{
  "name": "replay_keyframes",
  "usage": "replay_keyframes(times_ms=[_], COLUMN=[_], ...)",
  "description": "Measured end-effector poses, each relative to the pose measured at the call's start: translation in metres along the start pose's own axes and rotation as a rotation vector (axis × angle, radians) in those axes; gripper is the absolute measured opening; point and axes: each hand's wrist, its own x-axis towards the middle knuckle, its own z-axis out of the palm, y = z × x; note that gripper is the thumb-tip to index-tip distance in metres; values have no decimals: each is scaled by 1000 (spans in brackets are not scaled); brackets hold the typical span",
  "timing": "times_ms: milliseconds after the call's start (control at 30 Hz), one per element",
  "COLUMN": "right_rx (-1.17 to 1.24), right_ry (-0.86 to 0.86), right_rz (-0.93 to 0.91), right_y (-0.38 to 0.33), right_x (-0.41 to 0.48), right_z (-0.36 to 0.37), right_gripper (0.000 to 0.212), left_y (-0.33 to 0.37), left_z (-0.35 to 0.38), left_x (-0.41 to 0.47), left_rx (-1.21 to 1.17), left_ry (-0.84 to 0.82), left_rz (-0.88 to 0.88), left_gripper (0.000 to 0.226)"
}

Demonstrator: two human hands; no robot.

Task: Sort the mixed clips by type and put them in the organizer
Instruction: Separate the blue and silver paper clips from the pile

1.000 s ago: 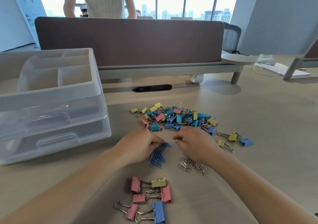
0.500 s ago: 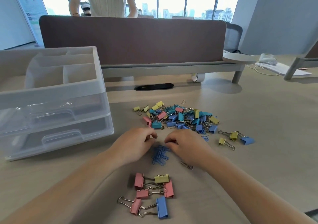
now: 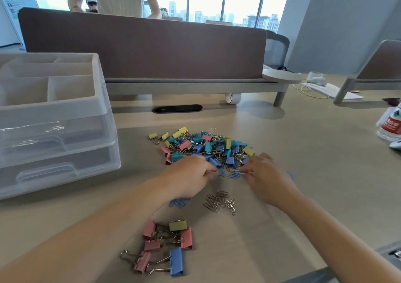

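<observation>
Reaches with both hands to the near edge of the mixed pile (image 3: 208, 146) of small binder clips in the middle of the table (image 3: 303, 174). Keeps the left hand (image 3: 188, 174) curled, knuckles up; cannot tell if anything is inside the fingers. Points the right hand (image 3: 267, 174) fingertips down at some blue paper clips (image 3: 233, 175); grip or only touch, cannot tell. Nearer, apart: silver paper clips (image 3: 220, 202), then bigger binder clips (image 3: 165, 245). At left, well apart: the clear organizer (image 3: 54, 117).
</observation>
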Motion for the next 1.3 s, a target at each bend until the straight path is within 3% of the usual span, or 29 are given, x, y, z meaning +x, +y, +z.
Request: replay_keyframes(times_ms=[367,567,867,1033,1300], right_rx=[-157,-156,-155,-71,127], right_ry=[-30,-82,-212,-239,-238], right_rz=[-126,-201,-291,-315,-274], right_y=[-7,-28,-78,-96,-94], right_x=[0,-5,5,7,4], right_z=[9,6,2,7,8], right_gripper=[29,35,38,38,37], left_y=[4,-13,-41,-55,-53], left_z=[12,11,-8,-10,-9], left_x=[19,-2,-41,-55,-53], left_rx=[212,153,111,-22,4], left_ry=[-116,-81,-59,42,139], left_rz=[7,88,-20,-13,1], left_gripper=[55,49,46,38,25])
